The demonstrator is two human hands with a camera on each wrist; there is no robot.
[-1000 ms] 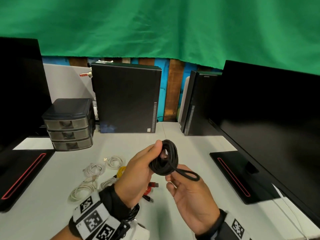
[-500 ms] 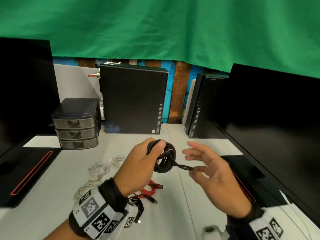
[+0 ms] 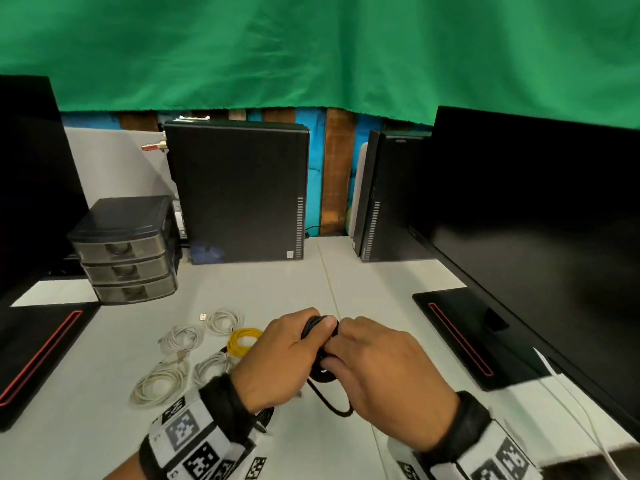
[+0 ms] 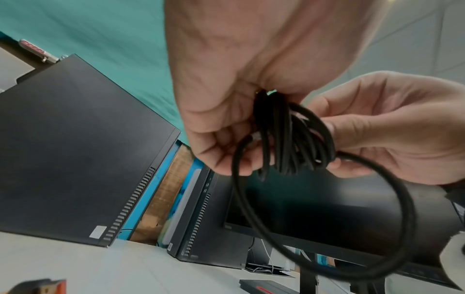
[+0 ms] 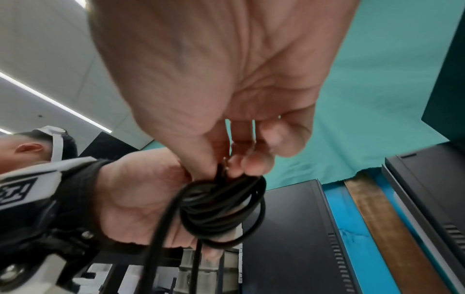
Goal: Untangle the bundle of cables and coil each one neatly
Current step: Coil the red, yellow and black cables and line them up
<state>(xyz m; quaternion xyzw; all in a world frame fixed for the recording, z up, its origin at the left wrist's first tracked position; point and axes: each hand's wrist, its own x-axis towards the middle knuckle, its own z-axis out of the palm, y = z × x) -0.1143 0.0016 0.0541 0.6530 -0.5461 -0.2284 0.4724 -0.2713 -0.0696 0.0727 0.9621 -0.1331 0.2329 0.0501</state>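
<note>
Both hands meet above the white desk (image 3: 284,289) around a coiled black cable (image 3: 317,329) (image 4: 289,143) (image 5: 221,206). My left hand (image 3: 277,358) (image 4: 226,111) grips the bundle of loops from the left. My right hand (image 3: 374,368) (image 5: 226,151) pinches the coil from the right, fingers curled round it. One loose black loop (image 3: 332,405) hangs below the hands. Several white coiled cables (image 3: 180,339) and a yellow coil (image 3: 242,341) lie on the desk to the left.
A black drawer unit (image 3: 124,251) stands at the back left, a black computer case (image 3: 239,192) behind the hands, a second case (image 3: 384,199) to its right. Large monitors (image 3: 540,237) flank both sides, their black bases (image 3: 464,327) on the desk.
My right hand, spread open half a second ago, has come back in and closed on the black coil. Both hands have dropped lower toward the desk.
</note>
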